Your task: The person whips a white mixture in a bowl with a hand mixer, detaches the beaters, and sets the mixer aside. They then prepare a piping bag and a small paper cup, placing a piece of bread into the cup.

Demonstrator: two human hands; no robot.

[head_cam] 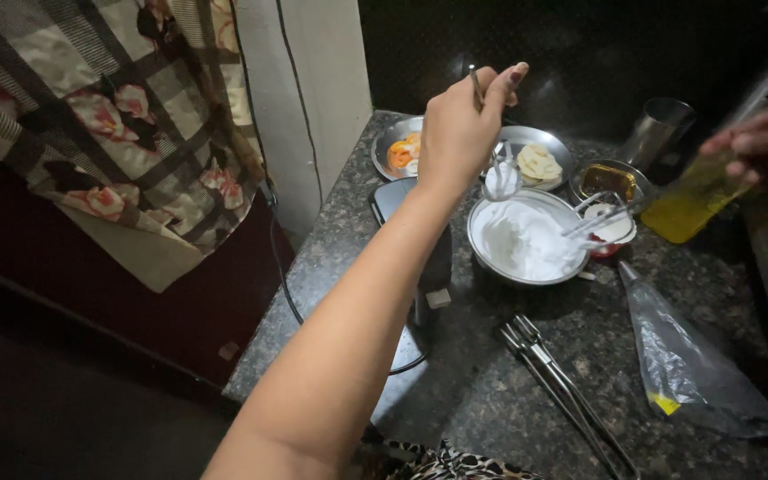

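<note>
Two hands work over a dark granite counter [491, 391]. Left hand [460, 133] grips a spoon [498, 178] heaped with white cream, lifted just above a steel bowl [526, 240] at its 5 o'clock; much cream remains inside, so scooping seems only partly done. Right hand [762, 142], at 3 o'clock, clasps a tilted bottle of yellow oil [700, 200]. Metal tongs [562, 382] and a plastic piping bag [686, 364] lie nearer.

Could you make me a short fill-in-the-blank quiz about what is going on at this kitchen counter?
1. The left hand lifts a spoon above a steel bowl of ____ batter.
2. The right hand holds a bottle of ____ liquid.
3. Metal ____ lie on the granite counter beside a plastic bag.

Missing words: white; yellow; tongs
</note>
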